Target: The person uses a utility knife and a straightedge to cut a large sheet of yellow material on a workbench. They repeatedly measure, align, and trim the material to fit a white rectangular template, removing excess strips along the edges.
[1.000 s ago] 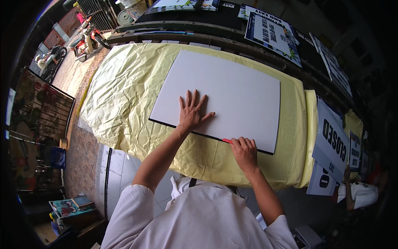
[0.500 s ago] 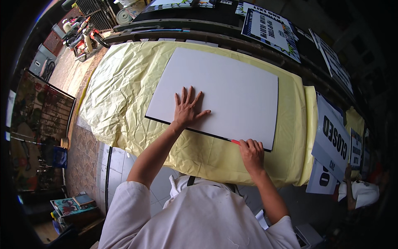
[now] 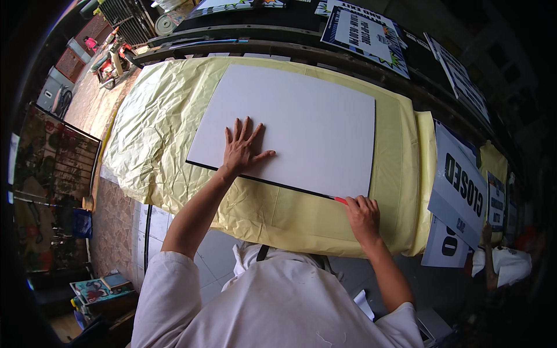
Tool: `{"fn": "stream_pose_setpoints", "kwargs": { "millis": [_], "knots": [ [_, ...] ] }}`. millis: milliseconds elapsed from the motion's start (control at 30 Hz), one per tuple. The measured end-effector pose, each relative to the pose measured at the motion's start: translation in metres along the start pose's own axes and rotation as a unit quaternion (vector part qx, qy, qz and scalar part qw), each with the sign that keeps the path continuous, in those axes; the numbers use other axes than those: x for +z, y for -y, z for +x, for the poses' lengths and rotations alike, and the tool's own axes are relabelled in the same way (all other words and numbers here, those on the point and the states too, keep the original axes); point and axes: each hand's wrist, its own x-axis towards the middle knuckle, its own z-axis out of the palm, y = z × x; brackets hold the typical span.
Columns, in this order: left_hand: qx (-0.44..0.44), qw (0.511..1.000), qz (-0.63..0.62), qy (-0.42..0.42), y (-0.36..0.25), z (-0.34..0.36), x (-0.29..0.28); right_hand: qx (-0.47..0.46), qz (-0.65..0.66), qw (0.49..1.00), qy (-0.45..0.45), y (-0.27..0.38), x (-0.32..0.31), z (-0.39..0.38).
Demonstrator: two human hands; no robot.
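A white rectangular board (image 3: 301, 124) with a dark near edge lies flat on the yellow sheeting (image 3: 156, 133). Fingers spread, my left hand (image 3: 239, 148) presses flat on the left part of the board, near its front edge. My right hand (image 3: 364, 220) is closed around a slim red tool (image 3: 341, 200) whose kind I cannot make out. The tool's tip meets the board's near edge, close to the right corner. My fingers hide the rest of it.
Printed signs (image 3: 458, 180) hang or lean at the right, past the sheeting's end. More signs (image 3: 368, 37) lie on a dark surface beyond a dark rail (image 3: 272, 47). A person in a white top (image 3: 505, 267) is at the far right. A red motorcycle (image 3: 110, 64) stands far left.
My right hand has slid the red tool rightward along the board's near edge, closer to the corner. My left hand stays flat on the board. The whole view has shifted slightly.
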Motion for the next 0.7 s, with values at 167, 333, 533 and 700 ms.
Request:
{"fn": "stream_pose_setpoints", "kwargs": {
  "millis": [167, 333, 533, 700],
  "knots": [
    [-0.004, 1.000, 0.002, 0.006, 0.000, 0.001, -0.001, -0.005, -0.003, 1.000, 0.002, -0.023, -0.007, -0.014],
    [-0.008, 1.000, 0.008, 0.010, -0.002, 0.003, 0.000, 0.004, -0.014, 1.000, 0.025, -0.044, -0.015, -0.024],
    [0.005, 1.000, 0.013, -0.015, 0.002, 0.003, 0.006, 0.011, -0.010, 1.000, 0.026, -0.065, -0.022, -0.037],
    [-0.007, 1.000, 0.027, 0.012, 0.000, 0.003, 0.002, 0.022, -0.018, 0.999, 0.026, -0.088, -0.027, -0.053]
  ]
}}
